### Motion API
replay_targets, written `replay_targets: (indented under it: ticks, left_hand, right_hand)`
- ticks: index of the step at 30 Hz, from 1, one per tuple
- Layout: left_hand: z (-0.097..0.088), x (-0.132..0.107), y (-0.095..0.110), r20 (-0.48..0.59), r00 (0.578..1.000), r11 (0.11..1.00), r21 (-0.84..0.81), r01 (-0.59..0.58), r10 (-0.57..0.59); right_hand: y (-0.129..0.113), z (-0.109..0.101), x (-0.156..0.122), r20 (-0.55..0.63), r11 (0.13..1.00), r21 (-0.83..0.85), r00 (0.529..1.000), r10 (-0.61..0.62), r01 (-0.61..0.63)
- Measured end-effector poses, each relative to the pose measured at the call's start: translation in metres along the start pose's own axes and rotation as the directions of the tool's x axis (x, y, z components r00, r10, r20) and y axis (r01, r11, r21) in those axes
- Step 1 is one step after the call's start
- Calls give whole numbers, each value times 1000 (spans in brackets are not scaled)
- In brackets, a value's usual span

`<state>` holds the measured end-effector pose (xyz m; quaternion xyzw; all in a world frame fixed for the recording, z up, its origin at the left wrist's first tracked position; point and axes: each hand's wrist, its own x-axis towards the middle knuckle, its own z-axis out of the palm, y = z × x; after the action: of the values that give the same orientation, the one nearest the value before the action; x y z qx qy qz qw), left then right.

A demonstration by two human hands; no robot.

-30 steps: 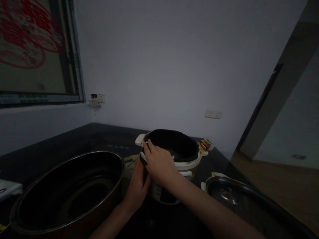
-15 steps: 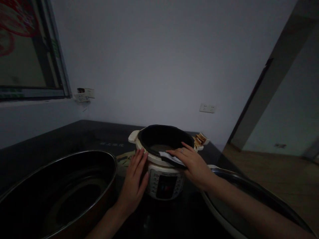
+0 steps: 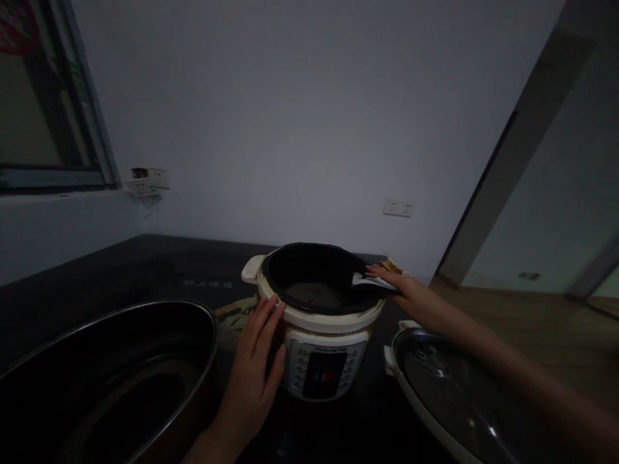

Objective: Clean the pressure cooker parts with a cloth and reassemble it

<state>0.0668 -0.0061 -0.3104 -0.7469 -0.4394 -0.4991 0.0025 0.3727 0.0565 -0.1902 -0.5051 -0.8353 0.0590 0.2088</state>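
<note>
A cream electric cooker (image 3: 324,354) with a dark inner pot and a front button panel stands on the dark counter (image 3: 159,267). My left hand (image 3: 254,380) lies flat against the cooker's left side, fingers stretched out. My right hand (image 3: 396,283) reaches to the right rim and presses a white cloth (image 3: 367,280) onto the rim's edge.
A large dark metal basin (image 3: 101,380) sits at the left front. A glass-topped lid (image 3: 449,393) lies at the right front. Wall sockets (image 3: 397,207) are on the white wall behind; a window (image 3: 43,109) is at upper left, an open doorway at the right.
My right hand with the white cloth has slid round the cooker's rim from the left, across the front, to the right side. My left hand stayed on the cooker's left side.
</note>
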Motion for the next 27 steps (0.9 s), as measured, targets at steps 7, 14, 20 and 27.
replay_targets:
  ticks: [7, 14, 20, 27]
  left_hand:
    - [0, 0, 1, -10, 1000, 1000, -4, -7, 7]
    - [0, 2, 1, -14, 1000, 1000, -5, -10, 10]
    - [0, 2, 2, -7, 1000, 1000, -12, -8, 8]
    - [1, 1, -1, -5, 1000, 1000, -2, -15, 15]
  right_hand:
    - [-5, 2, 32, 9, 982, -135, 991, 135, -133]
    - [-6, 13, 64, 46, 928, -288, 965, 259, -235]
    - [-2, 23, 93, 8, 888, -371, 955, 298, -274]
    - [6, 34, 103, -30, 923, -336, 981, 190, -189]
